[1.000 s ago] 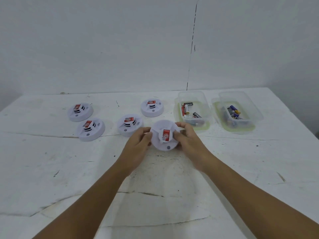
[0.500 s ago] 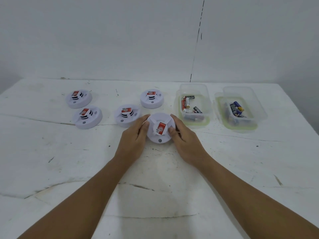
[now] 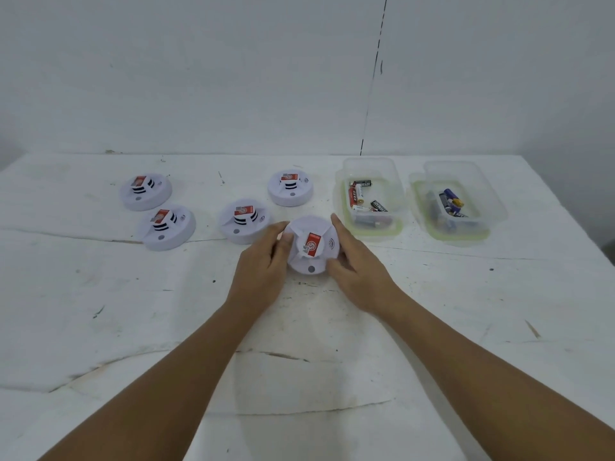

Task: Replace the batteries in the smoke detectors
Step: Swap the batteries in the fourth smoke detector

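Both hands have slid lower around the smoke detector [image 3: 312, 245] since a moment ago, and it now sits flat on the desk [image 3: 100, 311] instead of being tipped up. Now the left hand [image 3: 263, 271] cups its left side, fingers curled on the rim, and the right hand [image 3: 357, 267] cups the right side, with one long finger reaching along the far edge. It lies just in front of the box of batteries [image 3: 367, 197], near four other smoke detectors [image 3: 244, 219]. It looks like light, hard plastic, smooth and a bit slippery, so it could spin or pop out if squeezed badly. I think the round rim is the best place to hold it, one hand each side, to twist it open. A second box [image 3: 456, 201] of batteries sits further right.
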Demonstrator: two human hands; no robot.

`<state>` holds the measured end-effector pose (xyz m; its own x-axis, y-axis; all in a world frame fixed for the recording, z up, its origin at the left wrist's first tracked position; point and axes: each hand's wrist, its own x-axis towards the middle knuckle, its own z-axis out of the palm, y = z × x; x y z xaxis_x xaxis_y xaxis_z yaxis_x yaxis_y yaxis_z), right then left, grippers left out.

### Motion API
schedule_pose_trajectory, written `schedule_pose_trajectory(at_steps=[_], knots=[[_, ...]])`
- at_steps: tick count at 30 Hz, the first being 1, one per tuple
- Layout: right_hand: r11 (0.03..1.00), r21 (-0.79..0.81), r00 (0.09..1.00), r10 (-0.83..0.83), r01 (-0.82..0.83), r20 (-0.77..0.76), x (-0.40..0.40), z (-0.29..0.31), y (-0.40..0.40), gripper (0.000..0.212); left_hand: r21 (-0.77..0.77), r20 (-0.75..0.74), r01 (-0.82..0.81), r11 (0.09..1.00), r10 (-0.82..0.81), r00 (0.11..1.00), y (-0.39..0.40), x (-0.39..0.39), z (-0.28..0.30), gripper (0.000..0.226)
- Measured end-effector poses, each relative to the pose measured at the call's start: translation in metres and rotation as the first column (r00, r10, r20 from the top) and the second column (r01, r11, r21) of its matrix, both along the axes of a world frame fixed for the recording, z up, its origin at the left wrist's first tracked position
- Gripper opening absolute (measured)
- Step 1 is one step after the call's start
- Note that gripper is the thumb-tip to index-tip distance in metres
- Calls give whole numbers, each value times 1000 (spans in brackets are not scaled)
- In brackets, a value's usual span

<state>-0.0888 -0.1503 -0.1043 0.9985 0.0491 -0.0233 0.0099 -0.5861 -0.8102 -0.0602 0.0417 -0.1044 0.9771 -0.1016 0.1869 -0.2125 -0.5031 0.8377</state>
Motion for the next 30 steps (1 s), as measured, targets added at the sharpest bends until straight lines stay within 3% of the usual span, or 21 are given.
schedule_pose_trajectory(at_steps=[15, 30], knots=[[998, -64, 995, -3, 10, 98, -6, 1, 4, 102, 17, 17, 22, 1000, -22, 1000, 2, -5, -1, 35], [997, -79, 993, -4, 13, 114, -7, 1, 5, 104, 35, 16, 19, 999, -19, 1000, 3, -4, -4, 36]])
